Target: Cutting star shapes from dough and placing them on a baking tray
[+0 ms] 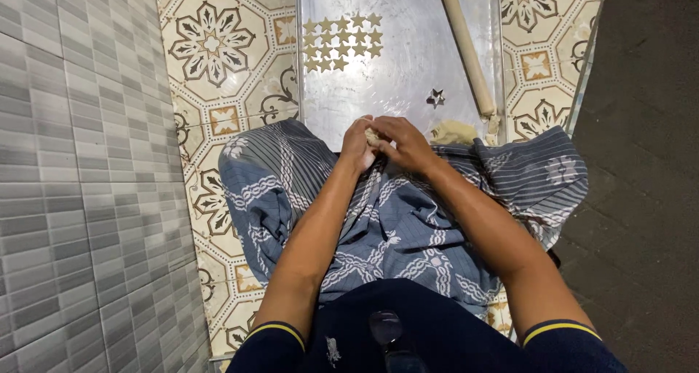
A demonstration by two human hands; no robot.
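Note:
My left hand and my right hand meet at the near edge of a shiny metal sheet lying on the floor. Between their fingers they pinch a small piece of pale dough. Several star-shaped dough cutouts lie in rows at the far left of the sheet. A small metal star cutter rests on the sheet to the right of my hands. A lump of dough sits just right of my right hand. A wooden rolling pin lies along the sheet's right side.
My crossed legs are covered by a blue patterned sarong. The floor has ornate beige tiles. A grey tiled wall stands at the left; dark rough ground lies at the right.

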